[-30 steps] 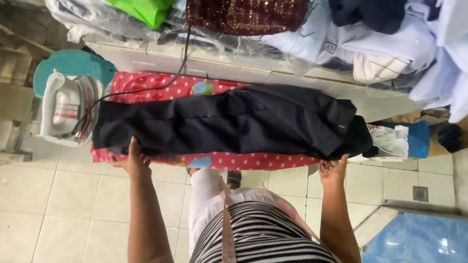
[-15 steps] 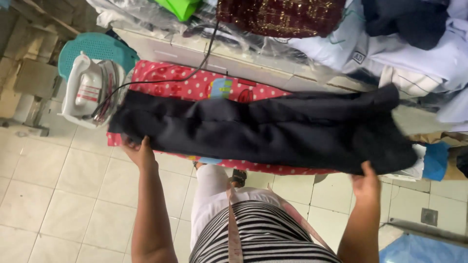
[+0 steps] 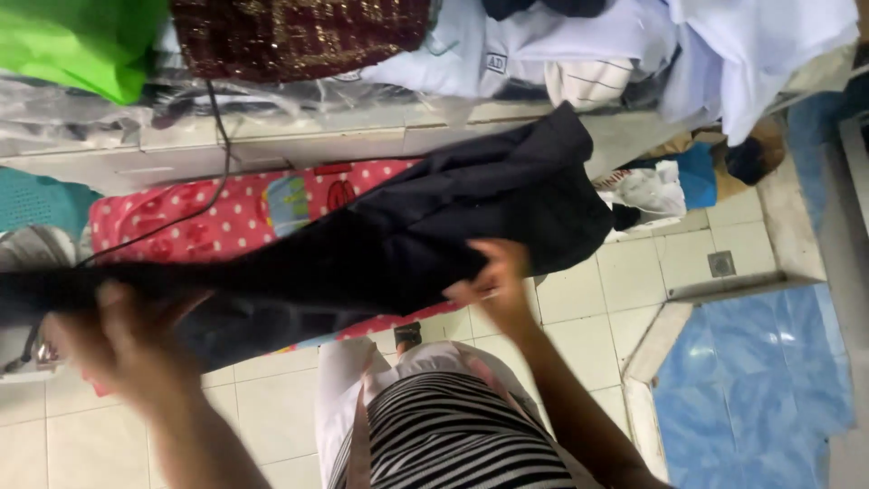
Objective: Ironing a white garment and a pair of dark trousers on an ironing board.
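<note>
Above the red polka-dot ironing board (image 3: 226, 217), a dark garment (image 3: 425, 235) is hanging in the air, with the left hand (image 3: 127, 349) gripping its near edge and the right hand (image 3: 493, 276) pinching its middle fold. Both hands are blurring, so the grip could be slipping, and loose cloth may be dragging toward the black cord (image 3: 195, 204) lying across the board, snagging the iron (image 3: 32, 272) at the board's left end. Piled clothes (image 3: 579, 45) are sitting beyond the board.
</note>
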